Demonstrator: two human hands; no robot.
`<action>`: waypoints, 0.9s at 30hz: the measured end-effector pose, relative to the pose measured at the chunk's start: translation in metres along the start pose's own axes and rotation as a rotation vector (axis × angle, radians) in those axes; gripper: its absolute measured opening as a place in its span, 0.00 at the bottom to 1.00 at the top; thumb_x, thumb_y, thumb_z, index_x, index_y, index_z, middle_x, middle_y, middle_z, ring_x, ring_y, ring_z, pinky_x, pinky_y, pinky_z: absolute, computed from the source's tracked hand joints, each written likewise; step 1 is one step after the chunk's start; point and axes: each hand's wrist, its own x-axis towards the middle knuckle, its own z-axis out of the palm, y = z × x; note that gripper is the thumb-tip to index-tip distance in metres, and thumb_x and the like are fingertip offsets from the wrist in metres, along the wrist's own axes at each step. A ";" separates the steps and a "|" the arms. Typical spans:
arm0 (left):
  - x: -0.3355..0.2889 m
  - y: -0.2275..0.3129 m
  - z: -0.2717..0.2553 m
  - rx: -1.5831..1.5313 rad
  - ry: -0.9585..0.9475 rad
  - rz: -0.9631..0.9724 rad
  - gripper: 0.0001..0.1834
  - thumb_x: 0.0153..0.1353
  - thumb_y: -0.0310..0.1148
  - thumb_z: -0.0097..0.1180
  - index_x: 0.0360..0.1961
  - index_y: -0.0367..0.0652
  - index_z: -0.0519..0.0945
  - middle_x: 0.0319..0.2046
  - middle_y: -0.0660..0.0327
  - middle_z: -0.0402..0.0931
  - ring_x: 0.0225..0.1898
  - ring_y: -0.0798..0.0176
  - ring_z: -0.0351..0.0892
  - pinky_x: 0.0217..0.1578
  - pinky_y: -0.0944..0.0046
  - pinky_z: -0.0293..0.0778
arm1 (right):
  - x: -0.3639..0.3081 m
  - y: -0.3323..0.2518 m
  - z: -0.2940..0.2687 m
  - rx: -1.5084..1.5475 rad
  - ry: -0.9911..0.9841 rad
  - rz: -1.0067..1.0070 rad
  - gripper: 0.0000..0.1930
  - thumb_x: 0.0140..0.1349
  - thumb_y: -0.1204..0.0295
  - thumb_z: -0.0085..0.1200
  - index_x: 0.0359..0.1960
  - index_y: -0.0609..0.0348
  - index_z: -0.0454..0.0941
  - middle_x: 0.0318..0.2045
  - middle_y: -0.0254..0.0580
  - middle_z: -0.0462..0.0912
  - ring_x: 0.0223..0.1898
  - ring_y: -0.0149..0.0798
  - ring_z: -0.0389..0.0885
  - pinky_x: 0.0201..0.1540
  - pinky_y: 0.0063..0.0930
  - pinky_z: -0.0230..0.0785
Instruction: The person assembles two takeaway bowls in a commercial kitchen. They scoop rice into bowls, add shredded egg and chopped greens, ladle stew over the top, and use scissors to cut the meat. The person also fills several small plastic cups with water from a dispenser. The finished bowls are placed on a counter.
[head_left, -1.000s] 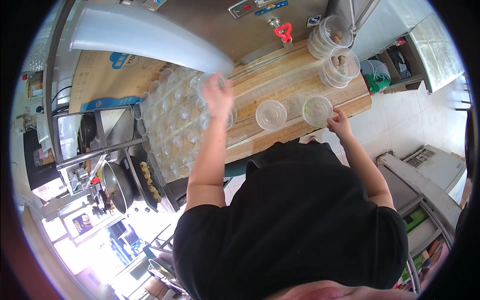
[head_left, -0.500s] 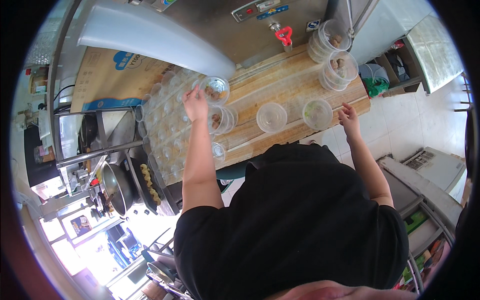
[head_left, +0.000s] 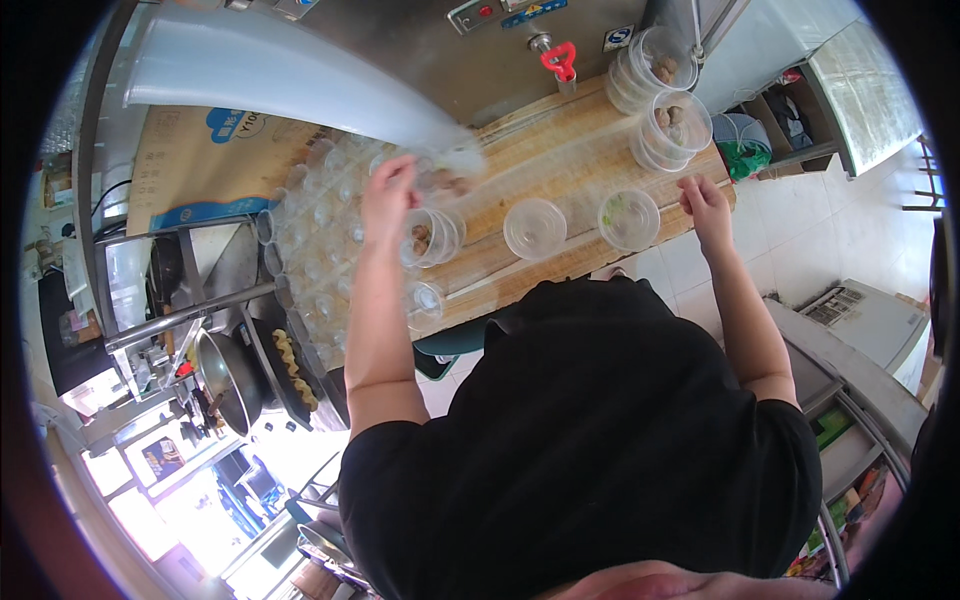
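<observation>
My left hand is closed at the rim of a clear plastic tub with brown lumps of food in it. The tub is smeared by motion, so its tilt is unclear. Just below stands a nested stack of clear tubs, brown lumps in the top one. My right hand is curled, its thumb and fingers together off the table's right end; whatever is in it, if anything, is too small to make out. Nearest to it on the table is a clear tub with some green bits. Left of that sits another clear tub.
Many clear cups crowd the left of the wooden table. Two tub stacks with brown lumps, one stack nearer, stand at the far right. A red-handled tap and a long translucent plastic sleeve overhang the back.
The tub at my left hand has shifted rightward relative to that hand and blurred. My right hand's fingers have curled together from a looser spread. The whole view has shifted slightly.
</observation>
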 end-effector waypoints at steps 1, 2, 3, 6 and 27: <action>-0.003 0.000 0.025 -0.010 -0.106 0.047 0.11 0.66 0.34 0.56 0.46 0.40 0.80 0.29 0.64 0.78 0.22 0.73 0.74 0.22 0.71 0.71 | 0.007 -0.020 0.005 -0.035 -0.061 -0.074 0.11 0.69 0.67 0.52 0.44 0.62 0.78 0.28 0.29 0.76 0.30 0.22 0.71 0.33 0.18 0.66; -0.006 -0.004 0.052 0.053 -0.143 -0.026 0.11 0.66 0.34 0.56 0.46 0.40 0.78 0.31 0.63 0.78 0.22 0.72 0.75 0.22 0.71 0.72 | 0.012 -0.042 0.013 -0.061 -0.098 -0.132 0.11 0.69 0.67 0.52 0.44 0.62 0.78 0.30 0.29 0.76 0.30 0.22 0.71 0.34 0.19 0.66; -0.004 -0.009 0.081 0.086 -0.210 -0.025 0.12 0.66 0.34 0.56 0.47 0.40 0.76 0.33 0.61 0.78 0.23 0.71 0.76 0.23 0.70 0.72 | 0.017 -0.064 0.026 -0.018 -0.091 -0.325 0.11 0.69 0.68 0.52 0.47 0.60 0.77 0.33 0.32 0.77 0.31 0.24 0.72 0.35 0.20 0.68; 0.009 -0.032 0.161 0.011 -0.247 -0.109 0.12 0.65 0.32 0.54 0.47 0.39 0.70 0.37 0.57 0.76 0.25 0.65 0.81 0.20 0.66 0.75 | 0.034 -0.138 0.063 -0.165 -0.014 -0.770 0.15 0.67 0.69 0.54 0.54 0.53 0.75 0.46 0.38 0.78 0.36 0.31 0.77 0.40 0.25 0.73; -0.032 0.050 0.061 -0.047 0.181 0.587 0.08 0.66 0.31 0.56 0.43 0.40 0.75 0.33 0.63 0.76 0.37 0.70 0.76 0.39 0.69 0.73 | 0.044 -0.125 0.112 -0.387 0.022 -1.128 0.14 0.60 0.77 0.55 0.48 0.52 0.78 0.47 0.39 0.79 0.45 0.47 0.80 0.43 0.37 0.75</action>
